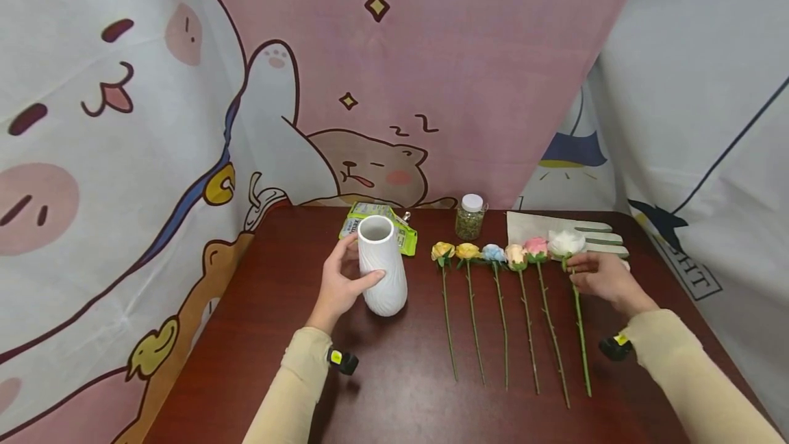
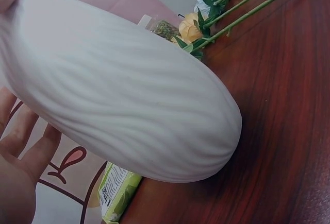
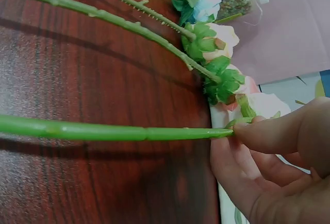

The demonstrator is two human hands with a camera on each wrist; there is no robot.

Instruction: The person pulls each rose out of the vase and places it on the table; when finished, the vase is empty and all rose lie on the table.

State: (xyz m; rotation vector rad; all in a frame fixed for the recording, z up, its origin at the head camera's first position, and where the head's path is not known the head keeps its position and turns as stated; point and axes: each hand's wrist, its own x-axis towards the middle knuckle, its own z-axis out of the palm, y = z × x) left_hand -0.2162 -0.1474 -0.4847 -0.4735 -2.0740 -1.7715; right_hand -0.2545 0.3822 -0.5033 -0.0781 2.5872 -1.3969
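My left hand (image 1: 337,285) grips a white vase (image 1: 383,290) around its upper body, thumb across the front and fingers behind. The vase has wavy ridges, and its round mouth faces up and toward me. In the left wrist view the vase (image 2: 134,90) fills the middle, tilted in the picture. My right hand (image 1: 609,279) pinches the green stem of a white artificial flower (image 1: 566,243) just below the bloom. In the right wrist view, thumb and fingertips meet on that stem (image 3: 103,131); its lower length stretches over the table, casting a shadow.
Left of the white flower lie a pink flower (image 1: 536,247), a peach one (image 1: 516,256), a blue one (image 1: 493,253) and two yellow ones (image 1: 442,251), stems toward me. Behind are a lidded jar (image 1: 470,222), a pale glove (image 1: 533,226) and a green packet (image 1: 407,240).
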